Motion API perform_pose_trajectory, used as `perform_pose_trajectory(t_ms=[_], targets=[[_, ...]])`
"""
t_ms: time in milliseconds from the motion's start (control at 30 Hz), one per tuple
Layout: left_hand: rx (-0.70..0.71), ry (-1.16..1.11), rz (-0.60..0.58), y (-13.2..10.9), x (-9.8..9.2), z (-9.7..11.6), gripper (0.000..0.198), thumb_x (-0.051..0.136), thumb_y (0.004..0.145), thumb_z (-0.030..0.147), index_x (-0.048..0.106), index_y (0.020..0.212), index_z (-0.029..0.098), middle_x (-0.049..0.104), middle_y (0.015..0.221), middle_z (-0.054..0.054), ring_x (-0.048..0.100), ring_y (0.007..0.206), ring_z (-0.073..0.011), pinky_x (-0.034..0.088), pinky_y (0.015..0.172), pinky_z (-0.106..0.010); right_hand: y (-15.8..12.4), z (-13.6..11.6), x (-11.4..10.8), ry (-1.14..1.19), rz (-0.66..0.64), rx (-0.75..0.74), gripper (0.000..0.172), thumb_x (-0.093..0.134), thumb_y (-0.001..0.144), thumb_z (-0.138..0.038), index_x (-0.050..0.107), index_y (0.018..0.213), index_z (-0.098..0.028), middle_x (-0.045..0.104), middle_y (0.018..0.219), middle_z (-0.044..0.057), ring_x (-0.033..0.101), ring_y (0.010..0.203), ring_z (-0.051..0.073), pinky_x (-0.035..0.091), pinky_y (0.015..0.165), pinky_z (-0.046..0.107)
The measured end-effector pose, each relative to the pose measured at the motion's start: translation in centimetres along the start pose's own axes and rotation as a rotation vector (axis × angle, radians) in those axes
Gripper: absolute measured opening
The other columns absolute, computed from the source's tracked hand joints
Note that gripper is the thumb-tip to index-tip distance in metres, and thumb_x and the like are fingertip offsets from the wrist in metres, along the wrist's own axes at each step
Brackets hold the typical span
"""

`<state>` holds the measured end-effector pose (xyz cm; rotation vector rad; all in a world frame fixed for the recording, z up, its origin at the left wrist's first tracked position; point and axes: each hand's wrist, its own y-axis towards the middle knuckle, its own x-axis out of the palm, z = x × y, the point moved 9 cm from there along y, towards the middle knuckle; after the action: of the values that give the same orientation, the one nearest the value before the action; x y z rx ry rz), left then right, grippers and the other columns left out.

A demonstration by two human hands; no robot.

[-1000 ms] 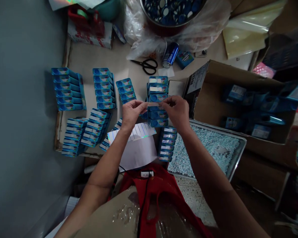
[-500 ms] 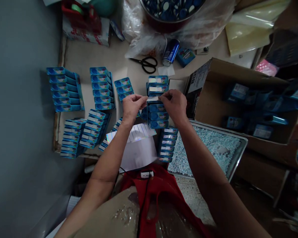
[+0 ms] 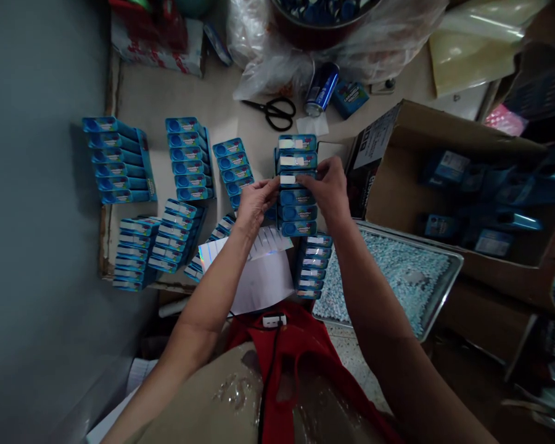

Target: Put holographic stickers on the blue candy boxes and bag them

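Note:
My left hand [image 3: 255,203] and my right hand [image 3: 329,188] pinch the two ends of a small white sticker strip [image 3: 288,179]. The strip lies across the third box in a row of blue boxes [image 3: 296,213] at the table's middle. The two boxes above it carry white stickers. Just below my left wrist lies a sheet of shiny sticker strips [image 3: 259,246] on white paper.
Further rows of blue boxes [image 3: 115,160] cover the left of the table. Black scissors [image 3: 274,113] and a blue can [image 3: 321,88] lie at the back. A cardboard box [image 3: 448,179] with blue packs stands right, above a metal tray [image 3: 398,277] of pale pellets.
Both hands moved away from me and down onto the row of boxes, bringing the sticker strip from mid-air onto the third box.

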<state>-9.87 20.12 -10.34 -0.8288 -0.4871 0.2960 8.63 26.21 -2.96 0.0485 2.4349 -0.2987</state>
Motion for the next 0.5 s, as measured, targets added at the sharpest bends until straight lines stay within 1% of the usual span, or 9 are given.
perform_pose_trajectory(t_ms=[67, 133, 200, 267, 333, 367, 433, 467, 500], targets=[[0.042, 0.062, 0.024, 0.3, -0.3, 0.2, 0.043, 0.096, 0.063, 0.037, 0.062, 0.080, 0.017, 0.060, 0.064, 0.005, 0.054, 0.056, -0.0077, 0.042, 0.057, -0.021, 0.4, 0.2, 0.1, 0.030, -0.021, -0.009, 0.042, 0.079, 0.072, -0.036, 0.043, 0.090, -0.025, 0.047, 0.080, -0.007, 0.048, 0.077, 0.014, 0.048, 0.081, 0.035], [0.158, 0.236, 0.081, 0.0, -1.4, 1.4, 0.036, 0.092, 0.067, 0.031, 0.062, 0.081, 0.018, 0.061, 0.065, 0.004, 0.056, 0.059, -0.0101, 0.043, 0.059, -0.023, 0.9, 0.3, 0.2, 0.050, -0.053, -0.010, 0.035, 0.076, 0.074, -0.033, 0.044, 0.089, -0.025, 0.047, 0.078, -0.007, 0.050, 0.075, 0.014, 0.049, 0.081, 0.035], [0.327, 0.513, 0.138, -1.5, -2.9, 3.2, 0.023, 0.086, 0.073, 0.026, 0.065, 0.079, 0.018, 0.064, 0.068, 0.002, 0.060, 0.065, -0.0135, 0.046, 0.066, -0.026, 1.1, 0.3, -0.1, 0.084, -0.089, -0.019, 0.028, 0.072, 0.077, -0.030, 0.047, 0.090, -0.025, 0.049, 0.076, -0.007, 0.052, 0.074, 0.014, 0.050, 0.079, 0.035], [0.480, 0.824, 0.134, -4.3, -4.3, 4.3, 0.016, 0.081, 0.078, 0.027, 0.068, 0.076, 0.019, 0.068, 0.074, -0.001, 0.063, 0.074, -0.0179, 0.049, 0.076, -0.032, 0.5, 0.4, -1.1, 0.135, -0.090, -0.039, 0.023, 0.068, 0.082, -0.030, 0.050, 0.094, -0.025, 0.053, 0.078, -0.006, 0.055, 0.073, 0.014, 0.050, 0.075, 0.033], [0.576, 1.081, 0.107, -7.9, -6.4, 4.2, 0.018, 0.082, 0.079, 0.033, 0.069, 0.078, 0.021, 0.072, 0.084, -0.005, 0.065, 0.086, -0.0241, 0.049, 0.088, -0.038, -1.7, 1.2, -2.8, 0.167, -0.028, -0.039, 0.022, 0.066, 0.087, -0.037, 0.051, 0.098, -0.025, 0.057, 0.081, -0.004, 0.058, 0.073, 0.014, 0.050, 0.070, 0.031], [0.608, 1.169, 0.141, -9.8, -8.0, 4.0, 0.022, 0.085, 0.076, 0.035, 0.069, 0.081, 0.021, 0.072, 0.090, -0.007, 0.065, 0.095, -0.0277, 0.048, 0.094, -0.041, -3.4, 1.9, -3.7, 0.167, 0.020, -0.017, 0.023, 0.065, 0.089, -0.042, 0.051, 0.097, -0.025, 0.058, 0.081, -0.003, 0.059, 0.072, 0.014, 0.049, 0.068, 0.030], [0.635, 1.247, 0.327, -13.4, -12.3, 3.6, 0.037, 0.090, 0.069, 0.040, 0.068, 0.092, 0.021, 0.071, 0.105, -0.011, 0.061, 0.111, -0.0336, 0.045, 0.104, -0.048, -7.8, 4.2, -4.6, 0.155, 0.079, 0.089, 0.031, 0.063, 0.091, -0.054, 0.051, 0.091, -0.025, 0.058, 0.076, -0.003, 0.058, 0.067, 0.015, 0.048, 0.063, 0.029], [0.624, 1.238, 0.441, -14.9, -14.5, 3.2, 0.046, 0.092, 0.066, 0.041, 0.067, 0.098, 0.020, 0.069, 0.111, -0.013, 0.059, 0.116, -0.0352, 0.043, 0.107, -0.050, -10.2, 5.6, -4.3, 0.155, 0.060, 0.174, 0.036, 0.063, 0.089, -0.059, 0.051, 0.087, -0.025, 0.058, 0.072, -0.003, 0.057, 0.065, 0.015, 0.047, 0.061, 0.029], [0.590, 1.194, 0.538, -16.0, -16.7, 2.7, 0.053, 0.093, 0.063, 0.042, 0.065, 0.102, 0.020, 0.067, 0.115, -0.013, 0.058, 0.118, -0.0352, 0.044, 0.107, -0.050, -12.6, 7.1, -3.0, 0.182, -0.014, 0.282, 0.041, 0.064, 0.088, -0.063, 0.051, 0.084, -0.025, 0.057, 0.067, -0.003, 0.056, 0.062, 0.015, 0.047, 0.058, 0.029]])
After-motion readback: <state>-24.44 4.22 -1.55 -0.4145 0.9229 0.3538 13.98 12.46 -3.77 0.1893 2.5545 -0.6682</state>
